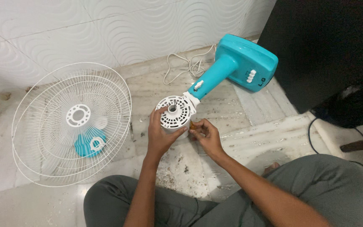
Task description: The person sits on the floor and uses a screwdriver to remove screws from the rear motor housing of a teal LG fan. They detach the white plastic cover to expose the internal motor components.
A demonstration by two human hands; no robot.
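Fan grilles (70, 122) lie left of motor housing (175, 113).

The motor housing (174, 115) looks like white matt plastic with many small holes. The fan base (245, 63) is smooth, a little glossy turquoise plastic. The two grilles (70, 122) are thin white coated wire. The floor (248, 138) is polished stone, dusty and gritty. The wall tiles (106, 29) are glossy with a wavy relief.

Both bare forearms reach forward from the bent knees, converging toward the middle. The left hand (161, 133) stands upright, fingers curled and spread in a cupping grasp, thumb raised. The right hand (206, 135) lies lower, palm turned inward, fingertips pinched together.
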